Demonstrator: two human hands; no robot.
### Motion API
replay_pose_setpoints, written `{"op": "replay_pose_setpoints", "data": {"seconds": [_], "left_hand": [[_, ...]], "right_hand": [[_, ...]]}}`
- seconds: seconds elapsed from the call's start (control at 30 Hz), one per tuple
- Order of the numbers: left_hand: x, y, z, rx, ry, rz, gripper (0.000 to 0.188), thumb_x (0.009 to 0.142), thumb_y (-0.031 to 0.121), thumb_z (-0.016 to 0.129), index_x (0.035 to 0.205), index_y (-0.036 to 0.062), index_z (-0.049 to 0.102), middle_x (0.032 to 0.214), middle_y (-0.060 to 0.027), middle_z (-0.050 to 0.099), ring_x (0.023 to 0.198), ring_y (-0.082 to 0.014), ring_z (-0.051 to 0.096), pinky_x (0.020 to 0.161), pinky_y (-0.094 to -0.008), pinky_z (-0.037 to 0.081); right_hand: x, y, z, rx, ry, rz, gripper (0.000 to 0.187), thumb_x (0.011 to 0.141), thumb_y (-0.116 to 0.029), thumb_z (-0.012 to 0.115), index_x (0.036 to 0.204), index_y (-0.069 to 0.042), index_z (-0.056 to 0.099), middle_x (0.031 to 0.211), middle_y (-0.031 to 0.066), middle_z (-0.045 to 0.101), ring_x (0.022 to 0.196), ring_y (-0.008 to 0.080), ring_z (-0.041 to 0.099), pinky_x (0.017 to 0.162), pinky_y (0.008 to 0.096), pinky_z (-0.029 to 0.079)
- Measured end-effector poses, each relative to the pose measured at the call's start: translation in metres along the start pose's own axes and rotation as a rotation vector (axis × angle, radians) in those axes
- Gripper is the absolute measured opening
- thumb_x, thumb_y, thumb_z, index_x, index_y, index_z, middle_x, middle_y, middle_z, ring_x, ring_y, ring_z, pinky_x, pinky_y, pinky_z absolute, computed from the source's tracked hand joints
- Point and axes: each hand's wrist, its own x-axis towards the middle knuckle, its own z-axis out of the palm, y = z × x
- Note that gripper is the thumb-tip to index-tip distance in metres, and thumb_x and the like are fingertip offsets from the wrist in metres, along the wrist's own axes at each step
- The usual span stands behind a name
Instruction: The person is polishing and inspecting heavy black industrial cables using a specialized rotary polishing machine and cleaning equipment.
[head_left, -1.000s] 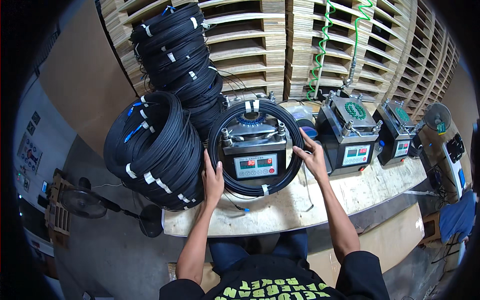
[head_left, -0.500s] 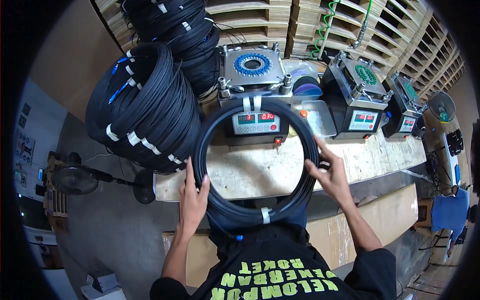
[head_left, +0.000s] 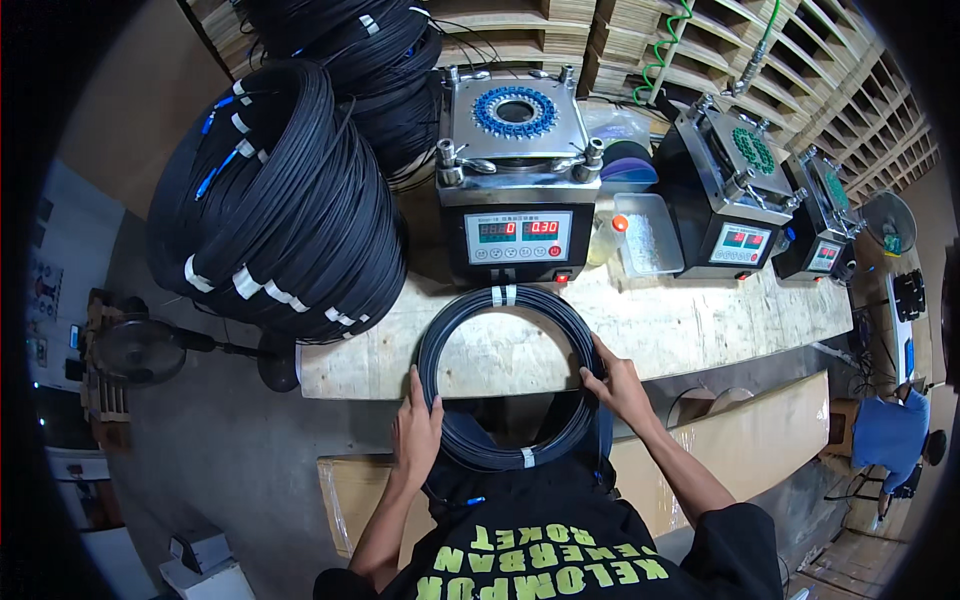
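A coil of black cable (head_left: 465, 447) is held between my two hands, its upper part over the front of the wooden workbench (head_left: 380, 370) and its lower part before my torso. White tape bands (head_left: 528, 458) bind it at top and bottom. My left hand (head_left: 415, 435) grips its left side, thumb inside the ring. My right hand (head_left: 618, 388) grips its right side, with the fingers around the outside. A blue-tipped cable end (head_left: 475, 501) hangs below the coil, against the black shirt.
A big pile of black cable coils (head_left: 330, 210) stands at the left. Behind my coil is a polishing machine (head_left: 520, 235) with blue connectors on top; two similar machines (head_left: 735, 210) (head_left: 825, 220) with green ones stand rightward. A plastic tray (head_left: 648, 235) lies between. A person in blue (head_left: 890, 435) sits far right.
The coil has come down and toward me, away from the front of the nearest machine, with both hands still on it. That machine's display has changed.
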Motion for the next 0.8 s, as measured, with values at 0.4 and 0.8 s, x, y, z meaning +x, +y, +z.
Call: {"op": "replay_pose_setpoints", "data": {"seconds": [0.4, 0.8], "left_hand": [[0.088, 0.052, -0.083, 0.441, -0.002, 0.047, 0.040, 0.103, 0.026, 0.048, 0.124, -0.0074, 0.056, 0.110, -0.0250, 0.064, 0.086, -0.0408, 0.069, 0.075, -0.0495, 0.055], [0.312, 0.153, -0.132, -0.373, 0.042, 0.177, 0.062, 0.099, 0.045, 0.052, 0.139, -0.0008, 0.047, 0.101, -0.0253, 0.069, 0.102, -0.0397, 0.066, 0.091, -0.0440, 0.048]], "right_hand": [[0.080, -0.003, -0.106, -0.589, -0.162, -0.130, 0.060, 0.091, -0.042, 0.066, 0.138, -0.008, 0.052, 0.108, 0.0267, 0.065, 0.101, 0.0402, 0.063, 0.084, 0.0480, 0.053], [0.272, -0.162, -0.178, 0.009, 0.209, -0.229, 0.041, 0.098, -0.036, 0.061, 0.099, 0.003, 0.071, 0.059, 0.0068, 0.062, 0.047, 0.0137, 0.059, 0.046, 0.0296, 0.047]]}}
